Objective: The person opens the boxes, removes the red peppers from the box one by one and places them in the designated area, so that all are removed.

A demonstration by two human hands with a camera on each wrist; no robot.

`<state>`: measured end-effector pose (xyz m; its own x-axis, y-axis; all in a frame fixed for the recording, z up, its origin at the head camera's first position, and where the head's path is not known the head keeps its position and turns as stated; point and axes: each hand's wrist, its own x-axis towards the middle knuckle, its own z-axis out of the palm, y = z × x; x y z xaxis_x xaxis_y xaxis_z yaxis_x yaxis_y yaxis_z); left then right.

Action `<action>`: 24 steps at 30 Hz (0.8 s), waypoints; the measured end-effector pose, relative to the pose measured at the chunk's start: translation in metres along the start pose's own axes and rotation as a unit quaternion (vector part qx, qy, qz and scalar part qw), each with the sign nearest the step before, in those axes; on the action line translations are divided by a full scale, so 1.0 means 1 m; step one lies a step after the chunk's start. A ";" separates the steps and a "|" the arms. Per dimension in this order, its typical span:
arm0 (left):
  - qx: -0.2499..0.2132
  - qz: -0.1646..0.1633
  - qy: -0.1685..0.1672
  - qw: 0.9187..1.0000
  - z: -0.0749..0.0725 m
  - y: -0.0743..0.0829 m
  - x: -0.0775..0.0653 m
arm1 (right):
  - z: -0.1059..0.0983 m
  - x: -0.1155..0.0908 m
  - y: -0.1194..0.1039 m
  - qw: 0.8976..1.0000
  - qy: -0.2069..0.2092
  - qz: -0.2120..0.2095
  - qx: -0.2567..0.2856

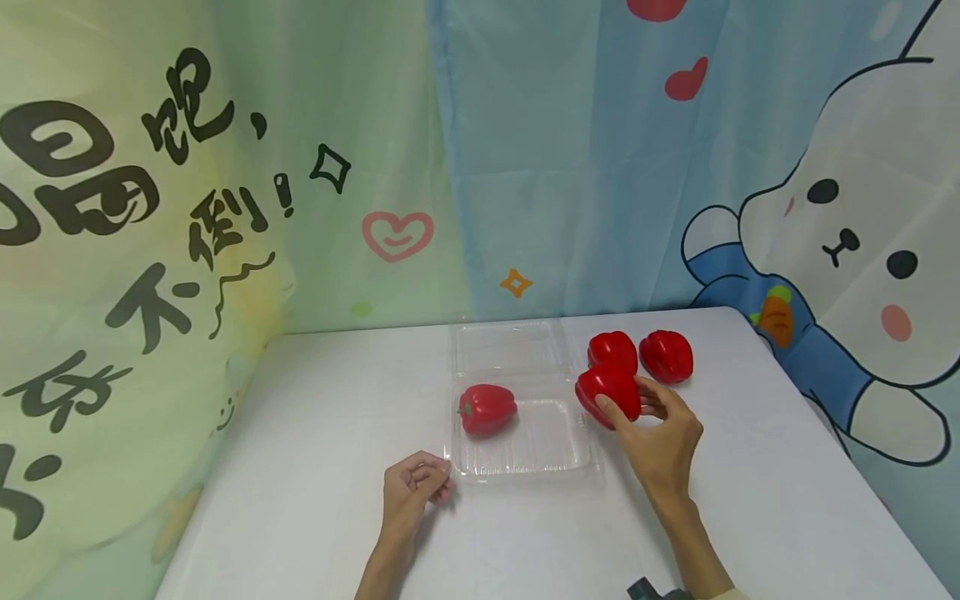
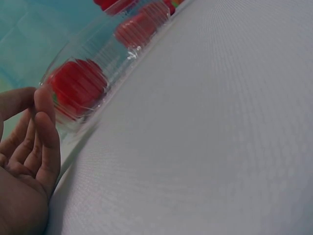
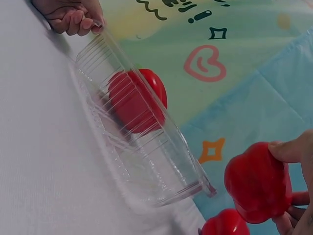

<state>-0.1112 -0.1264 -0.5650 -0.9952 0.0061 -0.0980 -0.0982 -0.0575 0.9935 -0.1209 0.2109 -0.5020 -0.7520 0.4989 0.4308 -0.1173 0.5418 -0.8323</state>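
Note:
A clear plastic clamshell box (image 1: pixel 525 475) lies with its lid folded back on the white table. Inside its left part sits a red bell pepper (image 1: pixel 487 410), also seen through the clear wall in the left wrist view. My left hand (image 1: pixel 417 487) pinches the box's near left corner between thumb and forefinger. Another red bell pepper (image 3: pixel 258 182) is held by my right hand (image 1: pixel 663 433), thumb on one side and fingers on the other, raised above the box's right edge. Two more red bell peppers, a nearer one (image 1: pixel 613 350) and a farther right one (image 1: pixel 666 356), lie behind it.
The thin box lid (image 1: pixel 504 346) reaches toward the back edge of the table (image 1: pixel 322 400). A printed curtain (image 1: pixel 525 167) with a cartoon rabbit and hearts hangs behind. A dark object (image 1: pixel 651 590) shows at the bottom edge near my right forearm.

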 end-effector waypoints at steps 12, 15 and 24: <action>0.004 0.001 -0.002 1.000 -0.001 0.000 0.000 | -0.004 -0.004 0.016 0.998 0.026 0.051 -0.022; 0.002 -0.001 0.000 1.000 0.000 0.000 0.000 | -0.004 -0.006 0.020 0.997 0.023 0.069 -0.040; 0.005 -0.008 0.004 1.000 0.001 0.003 -0.002 | -0.003 -0.011 0.034 0.993 0.010 0.094 -0.073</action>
<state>-0.1097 -0.1256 -0.5618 -0.9934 -0.0015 -0.1151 -0.1149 -0.0484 0.9922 -0.1152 0.2258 -0.5336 -0.7381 0.6134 0.2809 0.1199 0.5290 -0.8401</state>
